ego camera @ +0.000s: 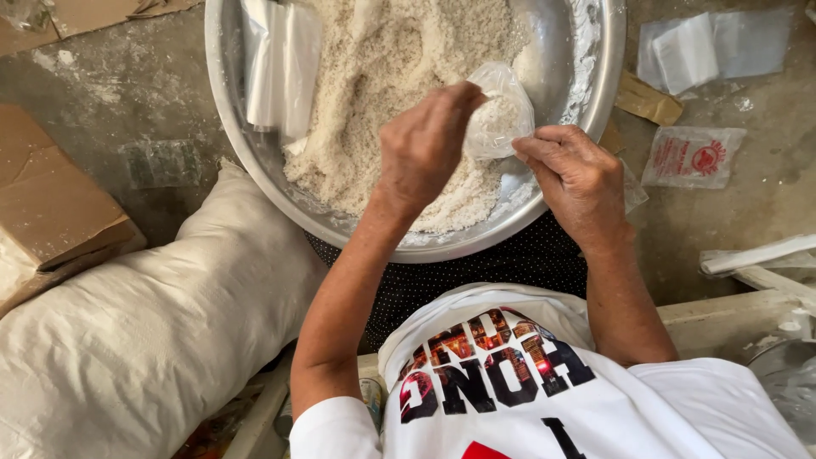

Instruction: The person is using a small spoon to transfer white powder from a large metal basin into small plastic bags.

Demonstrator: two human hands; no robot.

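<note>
- Head view, starting at 9 o'clock: a brown cardboard box lies on the concrete floor, and a filled white woven sack leans beside the bowl at about 8 o'clock, near the person's left elbow.
- At 12 o'clock a wide metal bowl holds a heap of white grain; a folded stack of clear plastic bags rests against its inner wall at 11 o'clock, within easy reach of the hands.
- Just above centre, the left hand has its fingertips bunched together and dipped into the mouth of a small clear bag, a grip that seems pinched on grain going in, though the fingertips themselves are hidden.
- That bag sits over the heap, partly filled, so spills would fall back into the bowl.
- To its right, the right hand clamps thumb and fingers on the bag's edge, apparently to keep the mouth open and steady.
- At 2 o'clock, flat empty bags and a red-printed bag lie on the floor, well apart from the bowl.
</note>
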